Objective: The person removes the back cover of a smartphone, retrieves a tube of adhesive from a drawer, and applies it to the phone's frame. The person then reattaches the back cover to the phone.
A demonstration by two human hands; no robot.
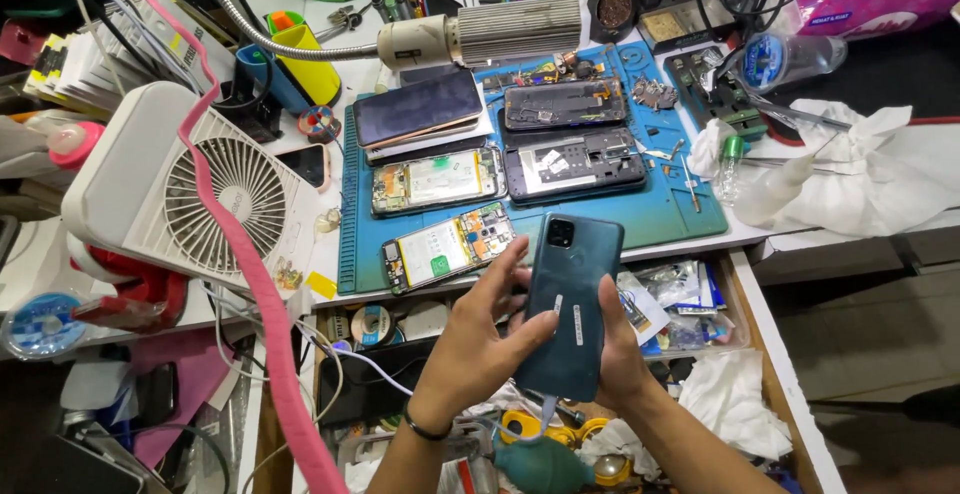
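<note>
Both hands grip one teal phone (pixel 570 304), back cover up: left hand (pixel 480 339) closed along its left edge, right hand (pixel 618 349) cupping its right. Beyond them, a cluttered surface (pixel 745 244) carries a blue mat (pixel 660 209) with opened phones (pixel 572 162); below, an open drawer (pixel 770 354).

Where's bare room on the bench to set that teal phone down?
The best free patch is the blue mat's lower right corner, bordered by the black phone frames on the left and the tweezers above. The mat's left half is packed with opened phones. The drawer is crowded with clutter. Both hands hold the teal phone over it.
</note>
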